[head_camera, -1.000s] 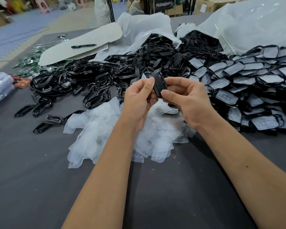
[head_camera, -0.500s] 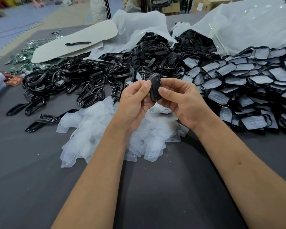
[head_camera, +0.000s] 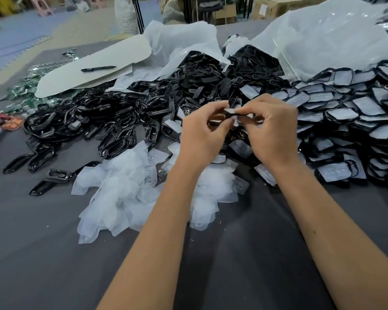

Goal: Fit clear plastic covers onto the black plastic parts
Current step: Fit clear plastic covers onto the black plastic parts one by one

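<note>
My left hand [head_camera: 202,135] and my right hand [head_camera: 271,130] meet above the table's middle, both pinching one small black plastic part [head_camera: 230,112] with a pale clear cover on it, held nearly flat. Fingers hide most of the part. Below the hands lies a heap of clear plastic covers [head_camera: 126,193]. Bare black parts [head_camera: 112,117] are piled to the left and behind. Covered black parts [head_camera: 349,121] are stacked to the right.
A grey table [head_camera: 43,242] carries everything. A pale card with a black pen [head_camera: 98,68] lies at the back left, beside green items [head_camera: 25,90]. Large white plastic bags [head_camera: 327,39] rise at the back and right. Loose black parts [head_camera: 40,157] lie at the left.
The black part was held upright on edge between both hands; now it lies nearly flat with a pale cover on it, and both hands have moved slightly up and right.
</note>
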`<control>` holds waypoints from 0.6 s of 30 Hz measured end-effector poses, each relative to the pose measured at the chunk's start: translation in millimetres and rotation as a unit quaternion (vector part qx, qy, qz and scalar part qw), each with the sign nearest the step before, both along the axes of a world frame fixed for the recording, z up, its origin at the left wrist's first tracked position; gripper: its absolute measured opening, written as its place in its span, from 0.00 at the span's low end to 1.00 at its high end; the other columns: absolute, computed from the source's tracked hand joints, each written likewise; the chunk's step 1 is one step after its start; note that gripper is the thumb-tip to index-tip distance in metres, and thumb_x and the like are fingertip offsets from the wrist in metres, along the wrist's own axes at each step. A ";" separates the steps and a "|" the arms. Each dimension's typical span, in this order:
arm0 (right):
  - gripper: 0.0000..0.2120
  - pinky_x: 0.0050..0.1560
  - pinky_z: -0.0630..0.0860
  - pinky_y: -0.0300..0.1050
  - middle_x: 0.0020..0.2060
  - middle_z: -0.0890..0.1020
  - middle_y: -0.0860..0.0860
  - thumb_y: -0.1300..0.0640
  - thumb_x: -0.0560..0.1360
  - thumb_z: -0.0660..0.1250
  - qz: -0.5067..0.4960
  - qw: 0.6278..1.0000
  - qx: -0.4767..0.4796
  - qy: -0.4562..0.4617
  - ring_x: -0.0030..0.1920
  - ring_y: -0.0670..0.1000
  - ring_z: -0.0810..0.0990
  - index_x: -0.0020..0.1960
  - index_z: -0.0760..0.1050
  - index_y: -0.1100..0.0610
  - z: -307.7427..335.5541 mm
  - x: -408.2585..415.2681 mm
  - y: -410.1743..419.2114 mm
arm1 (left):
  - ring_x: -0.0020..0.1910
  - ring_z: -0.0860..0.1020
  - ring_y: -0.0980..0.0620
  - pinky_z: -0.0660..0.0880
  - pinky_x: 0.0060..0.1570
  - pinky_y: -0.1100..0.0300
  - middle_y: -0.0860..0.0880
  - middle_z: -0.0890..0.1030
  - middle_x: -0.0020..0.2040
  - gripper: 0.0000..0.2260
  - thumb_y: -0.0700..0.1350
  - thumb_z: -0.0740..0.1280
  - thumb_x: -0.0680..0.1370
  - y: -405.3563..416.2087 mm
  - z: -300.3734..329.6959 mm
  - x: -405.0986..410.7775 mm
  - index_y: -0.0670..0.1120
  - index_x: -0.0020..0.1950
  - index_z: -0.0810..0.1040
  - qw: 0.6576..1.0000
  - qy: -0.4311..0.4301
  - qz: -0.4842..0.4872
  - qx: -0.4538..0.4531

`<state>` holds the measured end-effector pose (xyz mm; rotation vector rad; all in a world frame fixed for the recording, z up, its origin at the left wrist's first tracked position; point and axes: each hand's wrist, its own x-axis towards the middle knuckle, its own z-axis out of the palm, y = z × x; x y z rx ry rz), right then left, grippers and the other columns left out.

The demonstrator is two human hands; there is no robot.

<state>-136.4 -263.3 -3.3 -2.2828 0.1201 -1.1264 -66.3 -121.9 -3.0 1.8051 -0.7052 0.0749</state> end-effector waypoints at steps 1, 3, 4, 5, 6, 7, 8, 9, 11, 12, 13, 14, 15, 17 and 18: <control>0.08 0.48 0.78 0.43 0.44 0.86 0.54 0.67 0.74 0.75 -0.030 0.999 -0.029 0.005 0.46 0.53 0.83 0.51 0.88 0.59 3.3 -1.0 -9.2 | 0.56 0.82 0.53 0.79 0.59 0.58 0.46 0.85 0.58 0.18 0.37 0.73 0.78 -11.0 2.4 0.3 0.41 0.68 0.80 0.999 -0.031 -0.001 0.038; 0.09 0.52 0.77 0.46 0.45 0.86 0.56 0.68 0.75 0.72 -0.082 0.994 -0.062 0.026 0.49 0.56 0.82 0.51 0.88 0.60 9.6 -4.3 -28.3 | 0.66 0.78 0.48 0.74 0.68 0.52 0.44 0.81 0.66 0.21 0.40 0.72 0.79 -35.7 6.7 1.2 0.40 0.72 0.77 0.992 -0.075 -0.025 0.103; 0.10 0.53 0.77 0.48 0.46 0.86 0.56 0.68 0.75 0.71 -0.105 0.991 -0.069 0.036 0.50 0.57 0.82 0.52 0.88 0.60 13.4 -6.9 -39.2 | 0.71 0.73 0.45 0.68 0.73 0.51 0.44 0.78 0.70 0.22 0.43 0.71 0.80 -50.9 9.1 0.9 0.41 0.74 0.75 0.987 -0.088 -0.036 0.132; 0.10 0.55 0.77 0.50 0.47 0.86 0.57 0.68 0.75 0.70 -0.126 0.988 -0.074 0.044 0.51 0.59 0.82 0.52 0.88 0.60 17.0 -8.9 -49.6 | 0.75 0.67 0.44 0.61 0.76 0.52 0.43 0.74 0.75 0.23 0.48 0.68 0.83 -65.9 12.1 0.3 0.42 0.76 0.73 0.981 -0.095 -0.038 0.162; 0.10 0.55 0.77 0.52 0.47 0.86 0.58 0.67 0.76 0.70 -0.148 0.984 -0.079 0.054 0.53 0.60 0.82 0.53 0.88 0.59 21.2 -11.3 -61.0 | 0.78 0.60 0.43 0.56 0.78 0.51 0.43 0.68 0.79 0.23 0.52 0.64 0.84 -82.0 14.8 -0.4 0.45 0.78 0.71 0.976 -0.095 -0.035 0.192; 0.10 0.55 0.76 0.53 0.48 0.86 0.58 0.65 0.77 0.69 -0.171 0.979 -0.088 0.064 0.54 0.60 0.81 0.53 0.87 0.59 25.6 -13.1 -71.6 | 0.79 0.55 0.43 0.54 0.78 0.49 0.44 0.63 0.81 0.24 0.56 0.60 0.86 -96.6 16.9 -1.2 0.48 0.79 0.69 0.970 -0.093 -0.035 0.221; 0.10 0.55 0.75 0.53 0.49 0.86 0.58 0.64 0.77 0.69 -0.191 0.973 -0.099 0.078 0.54 0.61 0.81 0.54 0.87 0.58 30.3 -14.6 -81.6 | 0.81 0.51 0.43 0.53 0.78 0.46 0.44 0.59 0.83 0.24 0.59 0.56 0.86 -109.0 18.2 -1.3 0.51 0.80 0.68 0.965 -0.089 -0.038 0.246; 0.11 0.55 0.75 0.53 0.50 0.86 0.59 0.63 0.78 0.68 -0.209 0.966 -0.113 0.100 0.55 0.62 0.80 0.55 0.87 0.58 34.2 -16.8 -91.5 | 0.82 0.47 0.43 0.52 0.78 0.42 0.45 0.56 0.84 0.24 0.61 0.53 0.86 -120.5 18.3 -2.5 0.55 0.79 0.68 0.960 -0.085 -0.045 0.264; 0.13 0.57 0.76 0.54 0.53 0.85 0.60 0.64 0.78 0.67 -0.229 0.948 -0.139 0.173 0.58 0.64 0.78 0.57 0.87 0.57 39.0 -20.0 -106.2 | 0.82 0.43 0.43 0.46 0.78 0.38 0.44 0.52 0.84 0.24 0.64 0.49 0.85 -136.6 16.6 -4.8 0.59 0.76 0.71 0.951 -0.083 -0.064 0.291; 0.14 0.57 0.76 0.55 0.53 0.85 0.61 0.65 0.78 0.66 -0.234 0.936 -0.154 0.214 0.59 0.66 0.77 0.58 0.86 0.56 40.4 -21.0 -109.9 | 0.83 0.42 0.43 0.44 0.77 0.37 0.43 0.52 0.84 0.24 0.65 0.48 0.85 -141.2 15.7 -6.7 0.61 0.75 0.72 0.947 -0.087 -0.070 0.302; 0.15 0.57 0.76 0.56 0.53 0.84 0.62 0.66 0.78 0.65 -0.239 0.924 -0.168 0.247 0.60 0.67 0.76 0.59 0.86 0.55 41.9 -21.6 -111.9 | 0.83 0.42 0.42 0.43 0.77 0.37 0.42 0.52 0.84 0.25 0.65 0.47 0.85 -144.0 15.2 -8.8 0.61 0.75 0.72 0.943 -0.095 -0.071 0.311; 0.16 0.57 0.75 0.57 0.52 0.84 0.63 0.66 0.78 0.65 -0.243 0.915 -0.181 0.268 0.60 0.67 0.76 0.58 0.86 0.54 43.6 -22.4 -112.6 | 0.83 0.42 0.42 0.42 0.77 0.37 0.42 0.52 0.84 0.25 0.66 0.46 0.85 -145.2 15.4 -11.0 0.61 0.76 0.71 0.942 -0.102 -0.068 0.312; 0.16 0.57 0.74 0.58 0.52 0.84 0.63 0.66 0.78 0.65 -0.245 0.908 -0.189 0.282 0.61 0.67 0.75 0.58 0.86 0.54 45.8 -23.3 -112.1 | 0.82 0.43 0.42 0.43 0.77 0.37 0.41 0.53 0.84 0.25 0.65 0.46 0.85 -145.0 16.5 -12.6 0.60 0.76 0.71 0.944 -0.106 -0.060 0.306; 0.17 0.59 0.75 0.58 0.52 0.84 0.62 0.66 0.77 0.65 -0.237 0.908 -0.188 0.290 0.61 0.66 0.76 0.58 0.86 0.53 50.7 -23.0 -108.9 | 0.82 0.46 0.43 0.46 0.78 0.38 0.42 0.56 0.83 0.24 0.64 0.48 0.85 -139.6 20.9 -13.0 0.59 0.76 0.72 0.954 -0.106 -0.038 0.278; 0.17 0.60 0.76 0.57 0.52 0.84 0.62 0.66 0.77 0.65 -0.231 0.914 -0.176 0.284 0.61 0.66 0.76 0.59 0.86 0.53 53.5 -22.2 -107.2 | 0.82 0.48 0.44 0.49 0.77 0.39 0.42 0.59 0.82 0.24 0.64 0.49 0.86 -135.2 23.2 -12.6 0.58 0.76 0.73 0.959 -0.106 -0.027 0.261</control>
